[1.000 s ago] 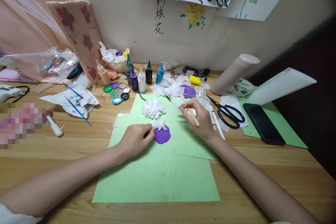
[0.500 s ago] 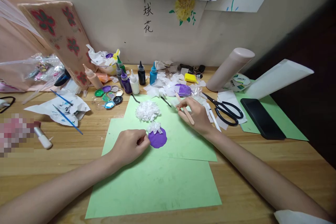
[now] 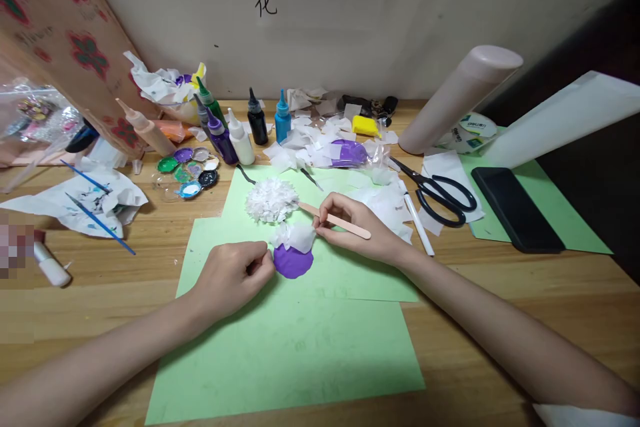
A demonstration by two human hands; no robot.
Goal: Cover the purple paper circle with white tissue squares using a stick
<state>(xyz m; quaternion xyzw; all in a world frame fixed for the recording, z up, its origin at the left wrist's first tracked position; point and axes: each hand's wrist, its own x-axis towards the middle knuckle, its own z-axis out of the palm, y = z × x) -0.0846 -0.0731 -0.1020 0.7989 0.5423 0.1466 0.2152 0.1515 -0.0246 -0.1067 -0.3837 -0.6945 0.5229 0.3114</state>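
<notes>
My left hand (image 3: pixel 231 275) rests on the green paper (image 3: pixel 295 340), fingers curled and pinched at the left edge of a purple clay disc (image 3: pixel 293 261). White tissue pieces (image 3: pixel 296 235) cover the disc's top part. My right hand (image 3: pixel 356 227) is closed on a wooden craft stick (image 3: pixel 334 219) and lies just right of the tissue pieces, the stick pointing left toward a white tissue pompom (image 3: pixel 271 200) above the disc.
Paint bottles (image 3: pixel 239 135) and a small palette (image 3: pixel 187 171) stand at the back left, with brushes on smeared paper (image 3: pixel 85 197). Loose tissue scraps (image 3: pixel 325 143), black scissors (image 3: pixel 440 190), a white pen (image 3: pixel 417 220), a black phone (image 3: pixel 517 208) and a pink cylinder (image 3: pixel 457 97) lie to the right.
My right hand has come left with the stick, from the scrap pile to the disc, and a new tissue piece now lies on the disc. The view tilted down.
</notes>
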